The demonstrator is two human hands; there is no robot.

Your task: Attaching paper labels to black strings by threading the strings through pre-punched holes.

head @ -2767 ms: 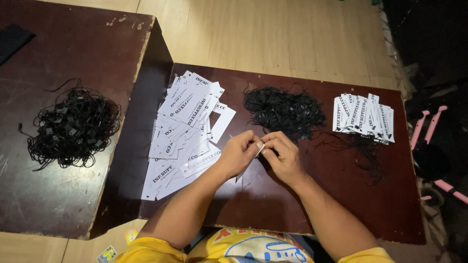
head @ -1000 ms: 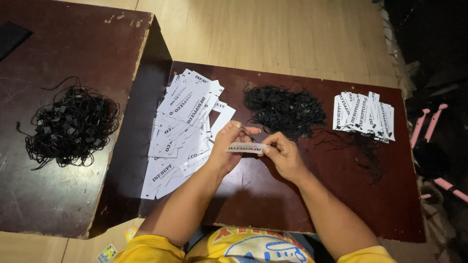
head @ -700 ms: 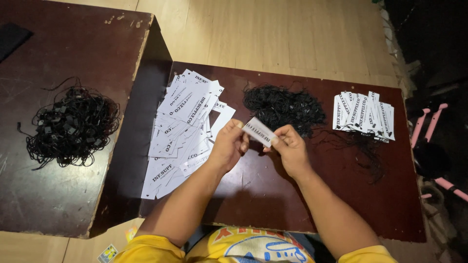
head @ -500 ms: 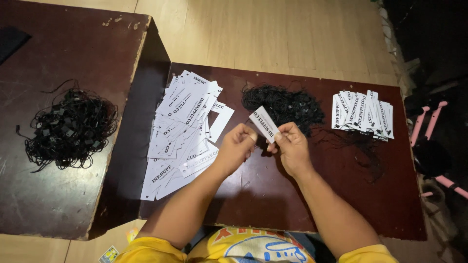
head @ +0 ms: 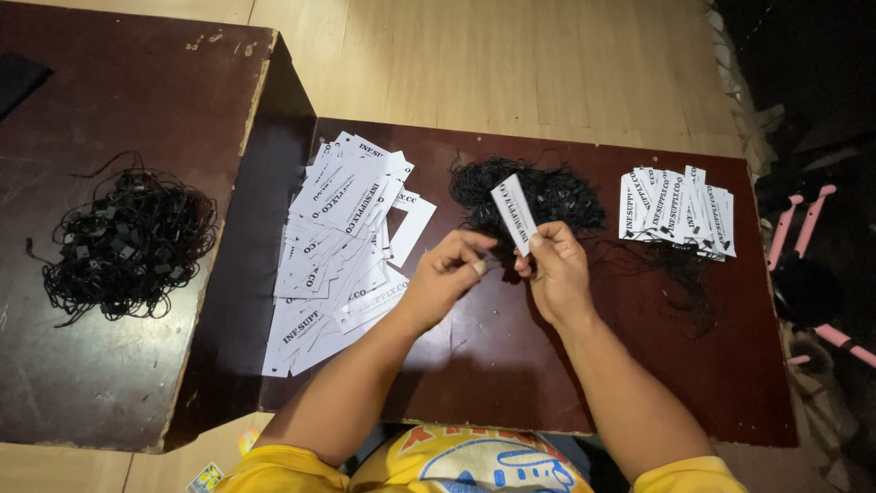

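Pinching its lower end, the right hand (head: 557, 274) holds a white tag (head: 514, 213) upright (tilted left); left hand (head: 444, 274) pinched shut.

white printed paper tag (head: 514, 213), upright, tilted left

Low dark-brown wooden table (head: 511, 383) lies right of taller dark-brown wooden table (head: 109, 365). On tall one: tangled black string heap (head: 128, 242). On low one, left to right: spread white paper tags (head: 342, 246), second black string heap (head: 566, 192), stacked strung white tags (head: 675, 210). Hands between, near front.
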